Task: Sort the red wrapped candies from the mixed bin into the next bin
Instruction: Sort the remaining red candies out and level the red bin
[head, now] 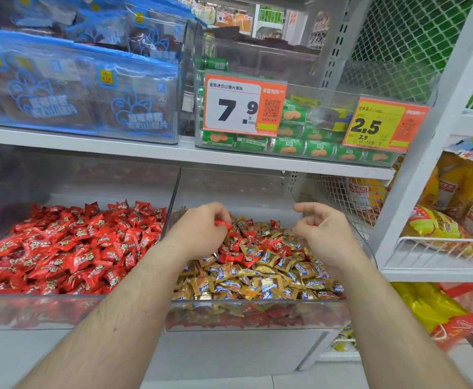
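small print on the 2.5 price tag (385, 123) illegible. left hand (201, 228) hides most of its red candy (224, 223). right hand (320, 230) contents unclear. yellow bags (440, 313) blurred, partly cut off at the right edge.

A shop: shelved clear candy bins (252, 315) (loose sweets) under price tags (245, 105).

Mixed bin (257, 315), lower centre: clear, gold candies (260, 282) with red wrapped candies (236, 249) clustered mid-pile. Next bin (33, 313), lower left: clear, filled with red only.
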The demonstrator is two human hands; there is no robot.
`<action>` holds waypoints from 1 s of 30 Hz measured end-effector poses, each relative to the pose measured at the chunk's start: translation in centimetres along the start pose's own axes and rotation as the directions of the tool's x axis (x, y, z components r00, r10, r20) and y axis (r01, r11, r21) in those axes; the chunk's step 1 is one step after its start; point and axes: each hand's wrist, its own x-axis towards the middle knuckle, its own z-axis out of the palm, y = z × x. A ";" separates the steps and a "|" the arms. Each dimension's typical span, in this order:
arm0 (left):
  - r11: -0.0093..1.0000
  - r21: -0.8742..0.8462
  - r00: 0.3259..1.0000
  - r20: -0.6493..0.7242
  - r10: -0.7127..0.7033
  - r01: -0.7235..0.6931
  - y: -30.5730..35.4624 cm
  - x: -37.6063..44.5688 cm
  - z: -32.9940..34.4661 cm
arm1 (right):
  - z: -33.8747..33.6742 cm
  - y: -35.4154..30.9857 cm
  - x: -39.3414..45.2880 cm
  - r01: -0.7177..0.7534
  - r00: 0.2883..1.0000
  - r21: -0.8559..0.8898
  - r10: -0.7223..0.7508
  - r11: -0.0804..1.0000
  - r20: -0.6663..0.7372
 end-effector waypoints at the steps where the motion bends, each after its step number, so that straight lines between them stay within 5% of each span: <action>1: 0.997 -0.069 0.999 -0.039 -0.021 0.019 0.3 0.0 0.0 | 0.0 -0.1 0.0 -0.017 1.000 0.031 0.017 0.999 -0.007; 5: 0.992 -0.116 0.998 -0.029 -0.047 0.043 0.9 0.1 0.2 | -0.2 -0.1 0.3 -0.093 0.995 -0.080 0.089 0.992 -0.049; 9: 0.983 0.183 0.976 0.212 -0.045 0.006 0.8 0.3 0.6 | 0.1 0.7 0.8 -0.072 0.997 -0.506 0.083 0.859 -0.001; 14: 0.935 0.351 0.936 0.342 -0.082 -0.046 0.6 0.5 0.7 | 1.4 1.6 1.6 -0.084 0.975 -0.744 0.210 0.662 0.077; 20: 0.990 0.140 0.984 0.173 -0.036 0.012 0.0 0.6 0.6 | 1.3 1.5 1.6 -0.070 0.975 -0.662 0.191 0.746 0.112; 25: 0.994 -0.111 0.997 -0.071 -0.028 0.020 0.0 0.3 0.3 | 0.0 0.9 1.7 -0.123 0.991 -0.265 0.104 0.956 -0.085; 27: 0.996 -0.090 0.997 -0.082 -0.003 -0.005 0.0 0.3 0.6 | 0.0 1.0 1.9 -0.124 0.990 -0.176 0.111 0.977 -0.082; 30: 0.997 -0.013 0.997 0.012 0.079 -0.079 0.4 0.5 1.3 | 0.2 1.8 2.5 -0.130 0.991 -0.302 0.127 0.944 -0.027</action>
